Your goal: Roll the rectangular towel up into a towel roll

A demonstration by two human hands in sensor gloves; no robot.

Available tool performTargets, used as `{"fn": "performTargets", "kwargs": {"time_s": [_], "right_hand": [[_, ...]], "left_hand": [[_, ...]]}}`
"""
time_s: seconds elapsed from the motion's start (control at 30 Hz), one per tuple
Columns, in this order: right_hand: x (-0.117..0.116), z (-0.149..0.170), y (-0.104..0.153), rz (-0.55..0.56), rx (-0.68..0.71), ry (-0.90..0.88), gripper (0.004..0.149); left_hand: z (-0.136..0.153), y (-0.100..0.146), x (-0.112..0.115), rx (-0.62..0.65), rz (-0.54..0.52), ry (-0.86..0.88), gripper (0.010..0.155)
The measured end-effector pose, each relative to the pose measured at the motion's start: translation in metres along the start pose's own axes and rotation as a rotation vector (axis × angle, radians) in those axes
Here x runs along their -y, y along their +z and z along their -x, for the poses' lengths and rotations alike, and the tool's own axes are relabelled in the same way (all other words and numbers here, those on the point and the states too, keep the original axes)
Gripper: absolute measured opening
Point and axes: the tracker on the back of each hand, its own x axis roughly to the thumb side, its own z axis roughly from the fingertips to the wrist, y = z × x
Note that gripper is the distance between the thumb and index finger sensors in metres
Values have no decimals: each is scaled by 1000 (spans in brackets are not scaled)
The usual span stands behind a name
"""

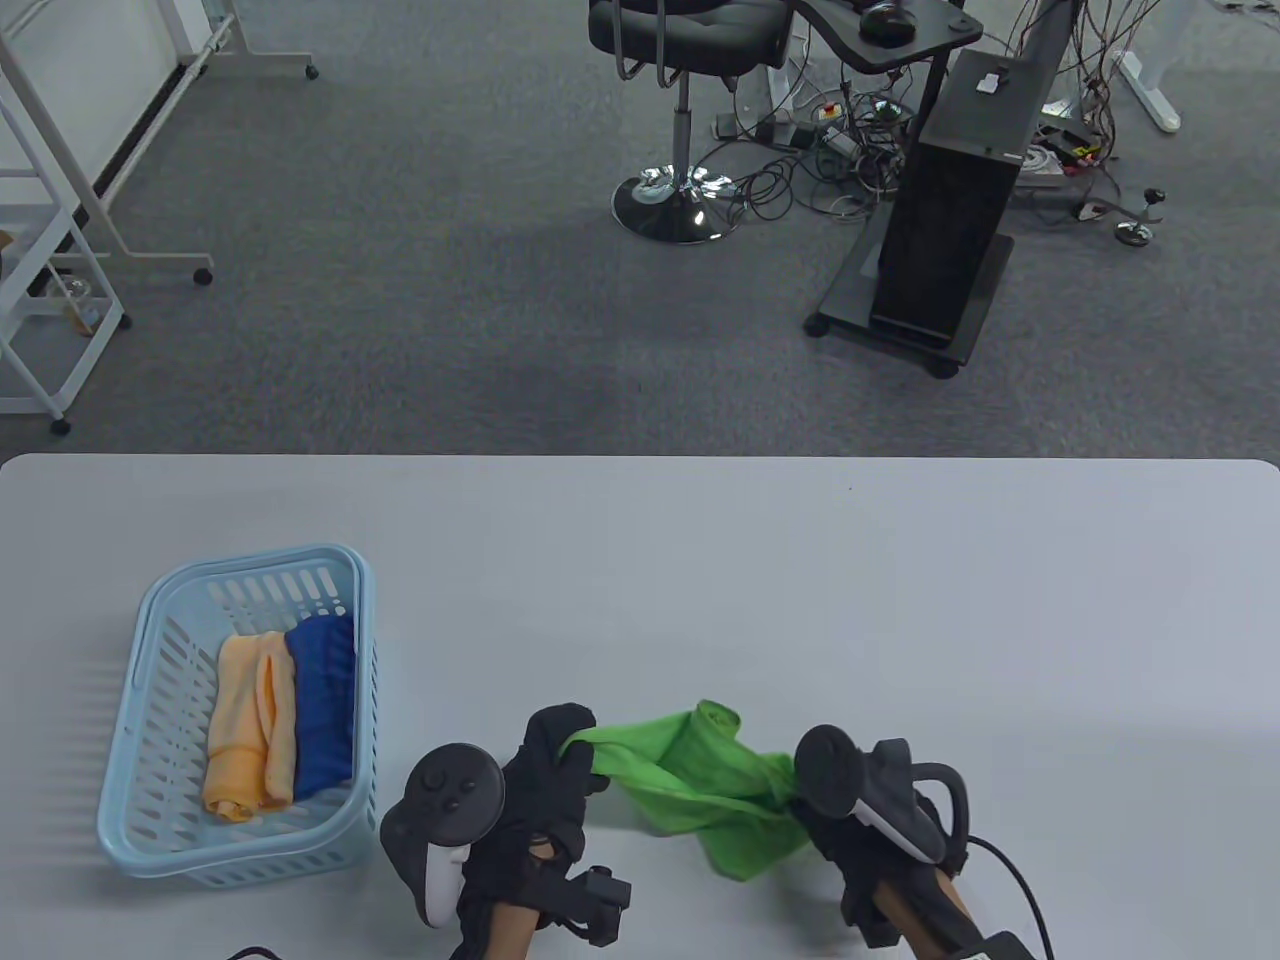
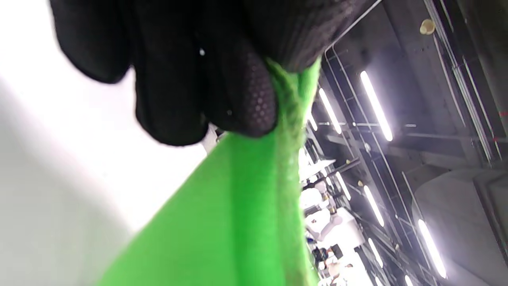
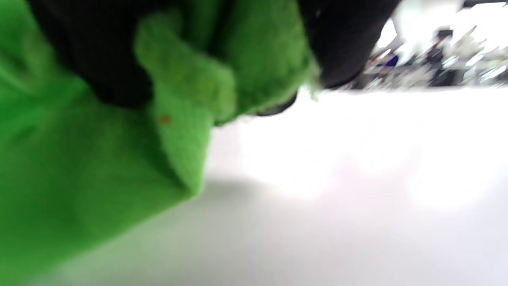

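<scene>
A green towel [image 1: 700,785] hangs crumpled between my two hands near the table's front edge. My left hand [image 1: 565,750] pinches its left corner; in the left wrist view the gloved fingers [image 2: 238,99] clamp the green towel's edge [image 2: 246,206]. My right hand [image 1: 815,815] grips the towel's right end, mostly hidden under its tracker. In the right wrist view the green towel [image 3: 99,159] bunches under the black glove [image 3: 341,51] above the white table.
A light blue basket [image 1: 150,760] stands at the table's left, holding a rolled orange towel [image 1: 250,725] and a rolled blue towel [image 1: 325,700]. The white table [image 1: 800,600] stretches behind and to the right of my hands.
</scene>
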Motion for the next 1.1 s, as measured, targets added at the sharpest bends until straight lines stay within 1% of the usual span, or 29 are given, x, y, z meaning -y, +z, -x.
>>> {"fn": "performTargets", "kwargs": {"time_s": [0.07,0.1,0.17,0.2,0.23,0.27,0.3,0.33,0.37,0.4,0.43,0.47,0.53,0.63,0.67,0.73,0.77,0.8,0.83,0.87,0.93,0.97,1.0,1.03,1.07,1.1], "right_hand": [[18,21,1,90,-53,23,47],[29,34,3,153,-82,23,47],[43,52,10,281,-118,-17,47],[49,60,14,352,-132,-30,47],[51,66,18,392,-139,-36,47],[51,68,20,403,-138,-40,47],[48,71,22,395,-110,-51,48],[38,72,22,266,-42,-81,53],[30,72,20,116,-9,-99,64],[17,71,21,-93,9,-126,76],[10,71,22,-176,14,-134,86],[0,71,23,-270,35,-151,91],[-8,74,22,-365,58,-161,101],[-7,80,20,-407,32,-221,102],[-4,83,19,-391,2,-223,97],[3,89,15,-329,-68,-225,85],[6,92,11,-298,-97,-230,79],[7,94,7,-283,-124,-229,73],[6,94,1,-268,-162,-217,67],[3,92,-6,-271,-216,-184,64],[-11,84,-17,-338,-269,-129,69],[-19,77,-21,-399,-272,-117,82],[-27,68,-24,-451,-265,-87,91],[-35,57,-27,-477,-243,-47,91],[-39,49,-29,-478,-229,-22,83],[-42,40,-32,-432,-223,24,65]], "left_hand": [[-6,-2,-3,-13,-16,10,45],[-10,-5,-6,-18,-19,8,45],[-21,-11,-14,-12,-59,-5,45],[-29,-16,-20,-3,-100,-18,45],[-37,-19,-27,2,-149,-39,45],[-41,-21,-31,9,-185,-53,45],[-47,-23,-38,21,-243,-83,45],[-50,-24,-42,44,-274,-111,45],[-52,-24,-43,63,-272,-123,45],[-51,-23,-41,68,-260,-142,45],[-50,-21,-38,65,-245,-158,45],[-46,-18,-30,71,-198,-201,45],[-33,-10,-15,58,-138,-312,46],[-9,-2,2,53,-132,-396,45],[-3,-1,5,41,-120,-404,45],[1,-2,6,26,-91,-398,45],[0,-1,5,28,-103,-395,44],[-1,1,4,38,-124,-397,44],[-1,2,4,43,-124,-404,44],[-1,4,4,39,-113,-414,44],[1,6,5,41,-106,-413,44],[3,6,6,33,-99,-414,44],[5,6,6,30,-89,-416,45],[6,6,6,22,-82,-420,45],[7,6,5,21,-86,-420,45],[6,6,4,21,-96,-417,45]]}}
